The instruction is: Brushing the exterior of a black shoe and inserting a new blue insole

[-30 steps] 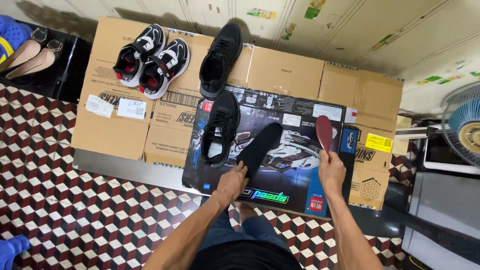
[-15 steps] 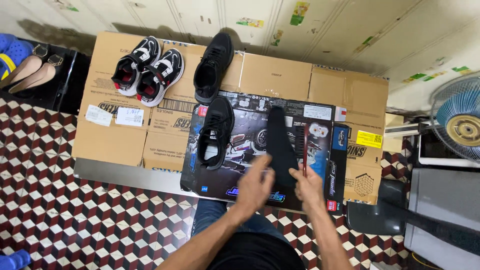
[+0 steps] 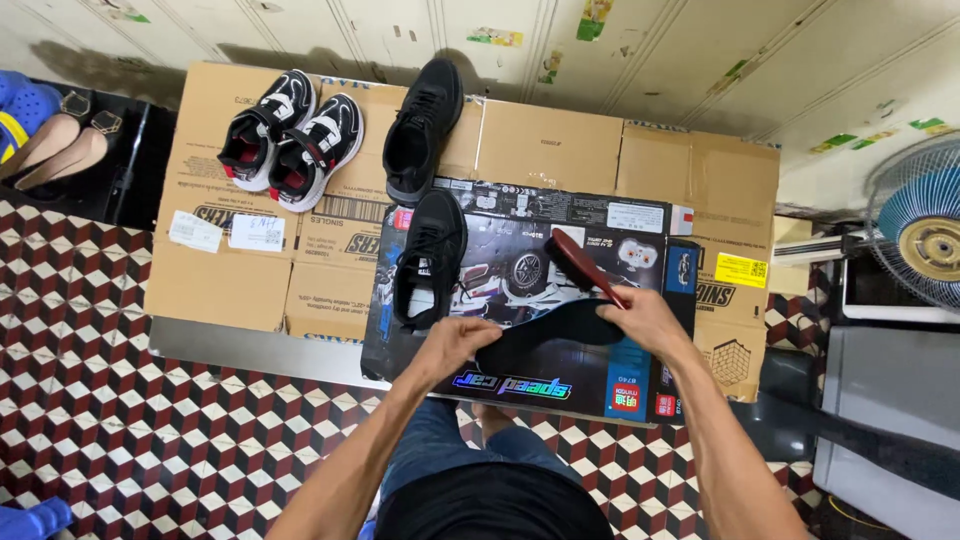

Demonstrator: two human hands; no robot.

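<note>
A black insole (image 3: 555, 338) lies crosswise in front of me, held at both ends. My left hand (image 3: 455, 343) grips its left end. My right hand (image 3: 645, 318) grips its right end and also holds a dark red brush (image 3: 578, 260) that points up and to the left. Both hands hover over a dark printed flat box (image 3: 530, 300). A black sneaker (image 3: 430, 258) stands on that box just left of my hands. A second black sneaker (image 3: 425, 128) lies further back on the brown cardboard (image 3: 560, 145).
A pair of black, white and red sneakers (image 3: 292, 136) sits at the back left of the cardboard-covered table. Beige flat shoes (image 3: 50, 135) lie on a dark rack at far left. A fan (image 3: 925, 235) stands at right. The floor has red, white and black cube tiles (image 3: 120, 420).
The insole has turned from lengthwise to crosswise, and my left hand has taken its left end. The brush now points up-left instead of standing on edge.
</note>
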